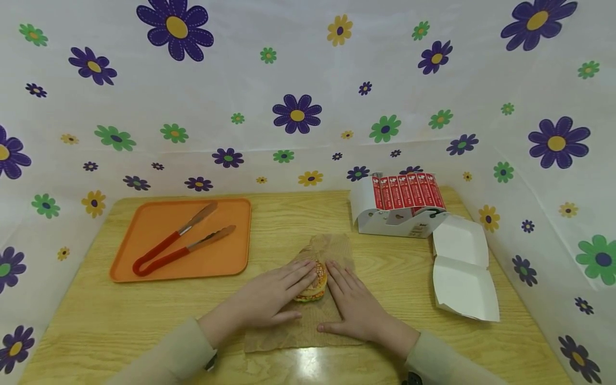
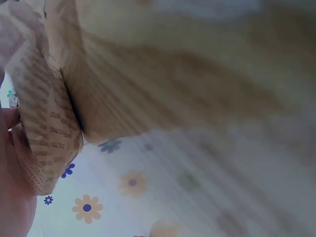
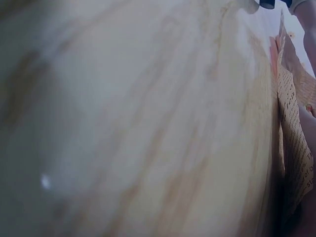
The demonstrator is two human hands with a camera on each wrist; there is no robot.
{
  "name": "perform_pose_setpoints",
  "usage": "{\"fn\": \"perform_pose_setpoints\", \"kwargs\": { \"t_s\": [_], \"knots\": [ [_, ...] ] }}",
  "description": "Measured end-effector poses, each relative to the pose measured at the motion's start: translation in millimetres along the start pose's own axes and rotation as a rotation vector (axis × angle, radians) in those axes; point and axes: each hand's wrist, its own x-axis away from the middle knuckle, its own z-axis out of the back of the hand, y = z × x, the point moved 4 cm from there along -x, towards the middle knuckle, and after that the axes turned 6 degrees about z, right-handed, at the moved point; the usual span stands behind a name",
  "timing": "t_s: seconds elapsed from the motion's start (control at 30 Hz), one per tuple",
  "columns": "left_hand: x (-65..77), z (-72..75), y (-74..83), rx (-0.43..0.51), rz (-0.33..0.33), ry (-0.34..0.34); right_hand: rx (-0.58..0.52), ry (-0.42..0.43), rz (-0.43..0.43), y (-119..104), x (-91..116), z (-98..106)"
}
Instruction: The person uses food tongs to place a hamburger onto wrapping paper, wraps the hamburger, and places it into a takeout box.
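Observation:
In the head view a hamburger [image 1: 314, 293] with a sesame-topped bun lies on a crumpled brown sheet of printed paper [image 1: 337, 247]. My left hand [image 1: 271, 295] comes from the left, its straight fingers over the burger's left and upper side, hiding part of the bun. On the other side my right hand [image 1: 356, 310] rests on the paper, fingers extended along the burger's right edge. The left wrist view shows raised folds of the printed paper [image 2: 47, 123] beside the left hand [image 2: 16, 182]. A raised paper edge [image 3: 292, 123] also shows in the right wrist view.
An orange tray [image 1: 231, 208] holds red-handled tongs [image 1: 161, 251] at the left. At the back right stands a white holder [image 1: 385, 224] of folded red-and-white boxes [image 1: 409, 191]. An open white box [image 1: 464, 283] lies at the right. Flower-printed sheeting [image 1: 298, 64] surrounds the wooden table [image 1: 86, 321].

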Motion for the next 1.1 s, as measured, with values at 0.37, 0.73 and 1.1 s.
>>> {"fn": "perform_pose_setpoints", "kwargs": {
  "t_s": [0.37,0.73,1.1],
  "knots": [
    [2.8,-6.4,-2.5,0.058,0.021,-0.023,0.0,0.004,-0.001,0.9,-0.5,-0.6],
    [0.3,-2.5,-7.1,0.013,-0.02,-0.038,-0.133,0.106,0.077,9.0,6.7,10.3],
    [4.6,-5.5,-6.7,-0.039,-0.027,0.0,-0.212,0.339,0.231,25.3,38.6,35.6]
  ]
}}
